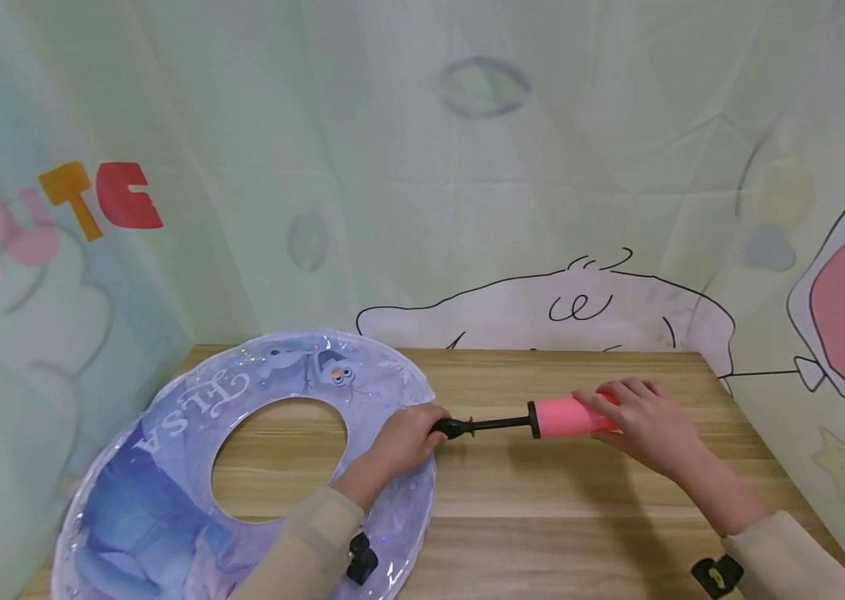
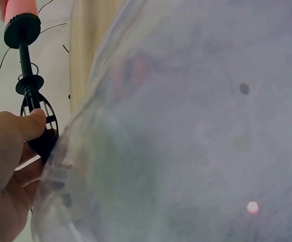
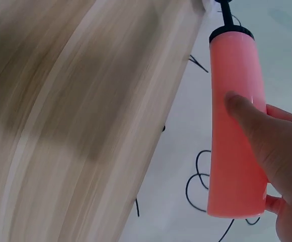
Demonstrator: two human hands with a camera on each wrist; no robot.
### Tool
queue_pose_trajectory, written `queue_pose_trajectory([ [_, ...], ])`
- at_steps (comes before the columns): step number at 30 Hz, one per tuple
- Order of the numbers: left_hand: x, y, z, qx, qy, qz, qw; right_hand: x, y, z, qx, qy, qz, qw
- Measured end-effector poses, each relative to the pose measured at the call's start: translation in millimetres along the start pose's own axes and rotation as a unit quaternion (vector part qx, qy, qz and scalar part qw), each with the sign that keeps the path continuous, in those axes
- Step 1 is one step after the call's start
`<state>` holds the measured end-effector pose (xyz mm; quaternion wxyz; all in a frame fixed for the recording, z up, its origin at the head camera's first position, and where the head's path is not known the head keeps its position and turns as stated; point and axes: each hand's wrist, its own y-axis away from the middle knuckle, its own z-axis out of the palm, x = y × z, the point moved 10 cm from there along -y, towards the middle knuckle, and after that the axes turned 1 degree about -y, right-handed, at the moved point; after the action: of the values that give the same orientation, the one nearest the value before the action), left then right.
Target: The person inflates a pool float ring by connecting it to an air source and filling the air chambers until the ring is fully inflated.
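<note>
A pink hand pump (image 1: 563,417) with a black rod lies between both hands, roughly level above the table. My left hand (image 1: 406,439) grips the pump's black end at the right edge of the swim ring. The left wrist view shows the thumb (image 2: 33,125) on that black part. My right hand (image 1: 651,425) holds the pink barrel (image 3: 236,166), with its thumb along the side. The inflated, clear-edged swim ring (image 1: 145,475) has a blue and purple print. Whether the pump's end joins the ring is hidden by my left hand.
Under the ring and pump is a wood-grain table (image 1: 520,533). A printed cloth backdrop (image 1: 407,200) stands behind and at both sides. Black devices (image 1: 717,577) are worn near both wrists.
</note>
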<state>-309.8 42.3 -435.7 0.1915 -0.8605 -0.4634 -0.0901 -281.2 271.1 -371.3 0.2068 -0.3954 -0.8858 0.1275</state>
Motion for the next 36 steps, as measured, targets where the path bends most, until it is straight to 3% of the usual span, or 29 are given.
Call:
queue_pose_trajectory([
  [9, 2.9, 0.2, -4.2, 0.012, -0.021, 0.019, 0.9995, -28, -27.5, 10, -0.012, 0.006, -0.004, 0.9999],
  [20, 6.4, -0.1, -2.7, 0.008, -0.034, 0.013, 0.9993, -60, -44.9, 22, 0.016, 0.024, -0.033, 0.9991],
  [27, 2.0, -0.3, -2.0, 0.004, -0.017, 0.001, 0.9999, -54, -41.2, 21, 0.012, -0.001, -0.025, 0.9996],
  [36, -0.2, 1.6, -2.9, -0.004, -0.028, 0.005, 0.9996, -28, -23.4, 17, -0.008, -0.025, -0.004, 0.9997],
])
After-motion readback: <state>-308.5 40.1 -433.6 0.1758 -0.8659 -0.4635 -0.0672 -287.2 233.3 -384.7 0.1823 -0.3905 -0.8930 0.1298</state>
